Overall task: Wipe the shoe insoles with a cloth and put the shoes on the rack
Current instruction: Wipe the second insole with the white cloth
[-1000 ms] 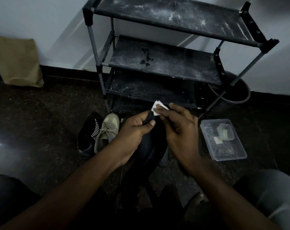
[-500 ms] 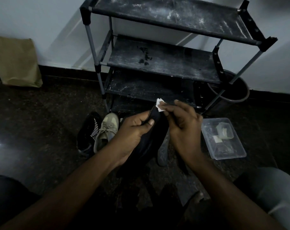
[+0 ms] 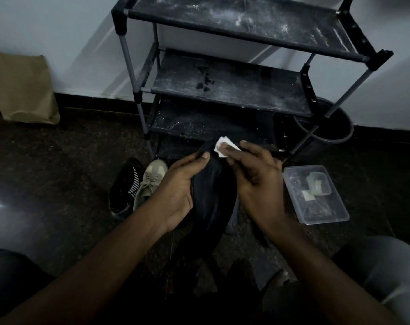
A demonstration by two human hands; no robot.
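Observation:
A dark insole (image 3: 212,195) stands almost upright in front of me, its top near the rack. My left hand (image 3: 180,184) grips its left edge, thumb over the front. My right hand (image 3: 253,177) pinches a small white cloth (image 3: 224,146) against the insole's top. A beige lace-up shoe (image 3: 150,181) and a black shoe with white stripes (image 3: 125,186) lie on the floor to the left. The black rack (image 3: 222,83) has bare, dusty shelves.
A clear plastic tub (image 3: 316,195) with small pale pieces sits on the floor at right. A dark round bin (image 3: 326,127) stands behind the rack's right leg. A brown paper bag (image 3: 21,87) leans on the wall at far left. My knees frame the bottom.
The insole has come up and turned its broad face toward me. My right hand's cloth has stayed at its top end, sliding slightly. The view has shifted a little.

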